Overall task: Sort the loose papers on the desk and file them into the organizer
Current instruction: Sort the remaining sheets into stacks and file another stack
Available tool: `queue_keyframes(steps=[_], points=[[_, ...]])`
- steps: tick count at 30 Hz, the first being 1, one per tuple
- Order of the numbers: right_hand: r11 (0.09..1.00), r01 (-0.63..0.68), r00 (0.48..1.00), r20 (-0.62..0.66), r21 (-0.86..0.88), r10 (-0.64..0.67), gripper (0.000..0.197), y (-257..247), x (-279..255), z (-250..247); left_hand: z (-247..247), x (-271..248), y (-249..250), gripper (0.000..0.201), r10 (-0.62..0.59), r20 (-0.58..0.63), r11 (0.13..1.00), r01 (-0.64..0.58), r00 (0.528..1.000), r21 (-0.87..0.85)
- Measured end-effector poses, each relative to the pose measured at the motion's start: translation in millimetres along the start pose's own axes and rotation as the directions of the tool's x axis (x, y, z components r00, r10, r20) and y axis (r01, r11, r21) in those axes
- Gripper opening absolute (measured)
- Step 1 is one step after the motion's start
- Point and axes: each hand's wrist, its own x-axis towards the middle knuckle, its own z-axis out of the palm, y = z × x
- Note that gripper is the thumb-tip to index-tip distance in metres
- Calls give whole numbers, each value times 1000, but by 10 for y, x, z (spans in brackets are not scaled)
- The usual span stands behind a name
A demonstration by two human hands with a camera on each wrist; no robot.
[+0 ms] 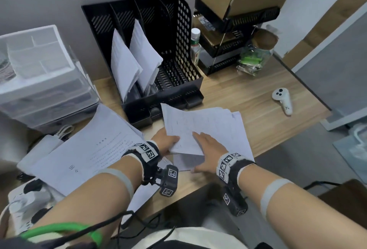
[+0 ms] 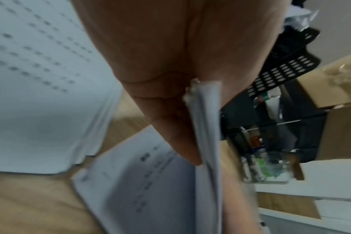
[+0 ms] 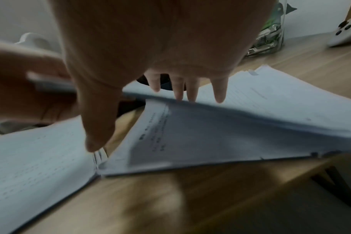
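Observation:
A black mesh organizer (image 1: 178,36) stands at the back of the desk, with two sheaves of paper (image 1: 123,65) leaning in its left slots. My left hand (image 1: 168,141) grips a bundle of printed sheets (image 1: 188,125) by its near corner and holds it raised off the desk. In the left wrist view the thumb and fingers (image 2: 176,134) pinch the bundle's edge (image 2: 206,118). My right hand (image 1: 206,145) lies open with its straight fingers (image 3: 190,93) against the raised bundle (image 3: 270,102). Beneath it lies a second paper stack (image 1: 238,139). Another stack (image 1: 89,149) lies at the left.
A clear plastic drawer unit (image 1: 39,73) stands at the left. Right of the organizer are a bottle (image 1: 195,48), black trays under a cardboard box (image 1: 234,30) and a glass jar (image 1: 256,57). A white controller (image 1: 283,100) lies near the desk's right edge. Cables and a power strip (image 1: 25,199) sit near left.

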Motion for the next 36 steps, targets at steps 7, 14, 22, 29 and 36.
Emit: queue_keyframes(steps=[7,14,22,29,36], points=[[898,-76,830,-472,434,298,41,186,-308,-458,44,-137,661,58,122,162,939,-61,979,-340],[584,161,789,-460,796,408,14,357,-633,-1123,-42,12,716,90,369,77,929,-366,926,-46],[519,251,692,-527,817,493,19,302,-565,-984,211,-93,851,7,636,-85,771,-633,767,67],[429,295,754,-484,854,445,32,119,-532,-705,317,-24,549,9,536,-130,844,-531,834,72],[377,265,755,-434,887,491,27,228,-521,-723,265,40,584,47,478,-55,877,-479,877,-21]])
